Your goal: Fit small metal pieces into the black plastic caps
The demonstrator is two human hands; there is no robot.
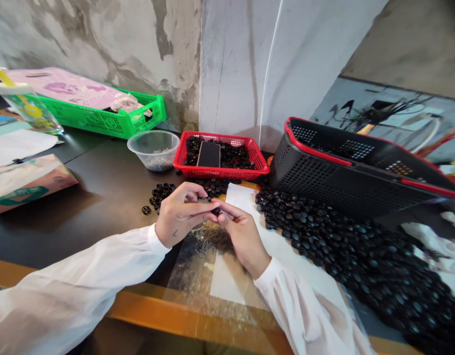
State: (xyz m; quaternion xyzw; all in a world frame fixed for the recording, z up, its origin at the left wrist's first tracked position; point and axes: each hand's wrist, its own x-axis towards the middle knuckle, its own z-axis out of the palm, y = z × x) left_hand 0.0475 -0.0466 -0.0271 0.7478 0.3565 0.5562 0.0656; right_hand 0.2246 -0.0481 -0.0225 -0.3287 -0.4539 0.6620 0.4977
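Note:
My left hand (181,212) and my right hand (242,231) meet over the near middle of the table. Their fingertips are closed together on one small black round piece (216,211), mostly covered by the fingers. Just below the hands lies a heap of thin metal pins (203,244) on a clear plastic sheet, beside white paper (227,281). Left of my left hand is a cluster of black round pieces with openings (163,191). To the right of my right hand spreads a large pile of glossy black discs (323,241).
Behind the hands stand a red basket (222,172) of black pieces with a phone (208,154) on top, and a clear bowl (153,148) of pins. A black basket (323,172) is at right, a green crate (97,121) and tissue pack (31,182) at left.

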